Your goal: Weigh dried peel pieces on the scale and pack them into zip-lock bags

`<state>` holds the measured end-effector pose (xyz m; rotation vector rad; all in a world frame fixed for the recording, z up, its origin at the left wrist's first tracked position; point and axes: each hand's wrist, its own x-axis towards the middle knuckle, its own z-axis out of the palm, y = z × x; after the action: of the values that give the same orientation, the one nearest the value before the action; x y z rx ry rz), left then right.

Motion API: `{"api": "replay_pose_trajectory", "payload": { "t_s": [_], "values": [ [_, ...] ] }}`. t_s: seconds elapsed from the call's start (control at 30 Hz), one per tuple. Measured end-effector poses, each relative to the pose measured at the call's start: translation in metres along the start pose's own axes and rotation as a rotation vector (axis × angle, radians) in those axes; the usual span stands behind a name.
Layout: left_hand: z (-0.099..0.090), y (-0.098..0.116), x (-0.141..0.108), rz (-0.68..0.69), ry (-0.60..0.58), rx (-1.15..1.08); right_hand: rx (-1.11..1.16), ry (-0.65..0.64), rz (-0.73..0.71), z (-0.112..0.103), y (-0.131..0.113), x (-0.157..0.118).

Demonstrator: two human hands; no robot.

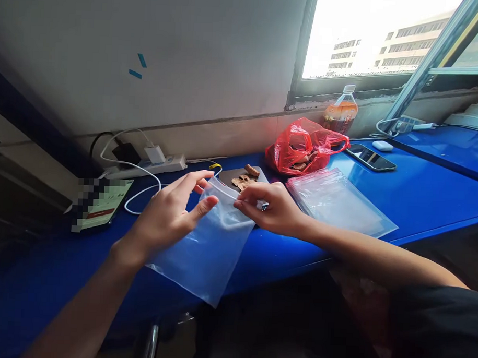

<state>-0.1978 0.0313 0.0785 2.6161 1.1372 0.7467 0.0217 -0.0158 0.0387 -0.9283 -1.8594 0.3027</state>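
A clear zip-lock bag (208, 256) hangs in front of me over the blue table's front edge, and it looks flat. At its upper right corner my right hand (275, 206) is closed, thumb and fingers pinching the zip edge. My left hand (173, 205) is by the upper left corner, fingers stretched and thumb held apart. Its fingertips are close to the bag's top edge; whether they touch it I cannot tell. Behind the bag, brown dried slices (244, 180) lie on a small flat scale (228, 177), partly hidden by the bag and my right hand.
A red plastic bag (279, 154) with more brown pieces stands behind a stack of clear zip-lock bags (340, 203). Farther back are a drink bottle (341, 112), a phone (371, 156) and a white earphone case (382, 146). Left are a lit phone (104, 208) and a power strip (145, 168).
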Motion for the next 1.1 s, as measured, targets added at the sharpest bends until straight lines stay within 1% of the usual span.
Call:
{"api": "replay_pose_trajectory", "payload": {
  "t_s": [0.07,0.1,0.13,0.2,0.23,0.3,0.37,0.43,0.5,0.57,0.63,0.67,0.7,0.73,0.77,0.83,0.9,0.97,1.03,1.1],
  "values": [
    [0.006,0.004,-0.003,0.042,-0.006,0.146,-0.047,0.028,0.037,0.003,0.000,-0.002],
    [0.008,0.005,-0.003,0.049,-0.045,0.181,-0.076,0.043,0.049,0.004,0.000,-0.002],
    [0.010,0.005,-0.004,0.043,-0.100,0.182,-0.100,0.060,0.051,0.004,0.000,-0.003],
    [0.012,0.006,-0.004,0.009,-0.216,0.111,-0.116,0.086,0.037,0.003,0.000,-0.003],
    [0.012,0.006,-0.005,0.000,-0.245,0.074,-0.101,0.095,0.024,0.002,-0.001,-0.003],
    [0.011,0.007,-0.006,0.021,-0.236,0.050,-0.037,0.092,0.010,0.001,-0.002,-0.004],
    [0.012,0.011,-0.008,0.078,-0.209,0.072,0.053,0.052,0.018,0.002,-0.005,-0.005],
    [0.016,0.016,-0.010,0.137,-0.220,0.070,0.153,0.002,0.011,0.002,-0.009,-0.006],
    [0.022,0.021,-0.013,0.184,-0.264,0.024,0.296,-0.104,0.004,0.001,-0.011,-0.005],
    [0.026,0.024,-0.015,0.225,-0.307,-0.047,0.482,-0.285,0.060,-0.002,-0.010,-0.003],
    [0.028,0.025,-0.015,0.271,-0.327,-0.102,0.666,-0.474,0.153,-0.006,-0.006,0.001],
    [0.027,0.025,-0.015,0.293,-0.331,-0.114,0.711,-0.536,0.187,-0.008,-0.003,0.003],
    [0.027,0.024,-0.015,0.314,-0.330,-0.118,0.710,-0.571,0.188,-0.009,0.000,0.004],
    [0.027,0.024,-0.015,0.331,-0.328,-0.115,0.652,-0.593,0.153,-0.009,0.002,0.004],
    [0.026,0.023,-0.015,0.345,-0.321,-0.104,0.538,-0.609,0.089,-0.008,0.003,0.004],
    [0.027,0.023,-0.016,0.379,-0.307,-0.074,0.239,-0.664,-0.078,-0.005,0.003,0.002],
    [0.028,0.025,-0.017,0.431,-0.307,-0.044,0.019,-0.733,-0.213,0.000,0.001,-0.002],
    [0.029,0.028,-0.018,0.479,-0.309,-0.004,-0.062,-0.767,-0.269,0.002,-0.003,-0.006],
    [0.029,0.030,-0.018,0.497,-0.296,0.040,-0.089,-0.740,-0.285,0.003,-0.005,-0.008],
    [0.028,0.028,-0.017,0.503,-0.275,0.077,-0.109,-0.696,-0.266,0.002,-0.005,-0.009]
  ]
}}
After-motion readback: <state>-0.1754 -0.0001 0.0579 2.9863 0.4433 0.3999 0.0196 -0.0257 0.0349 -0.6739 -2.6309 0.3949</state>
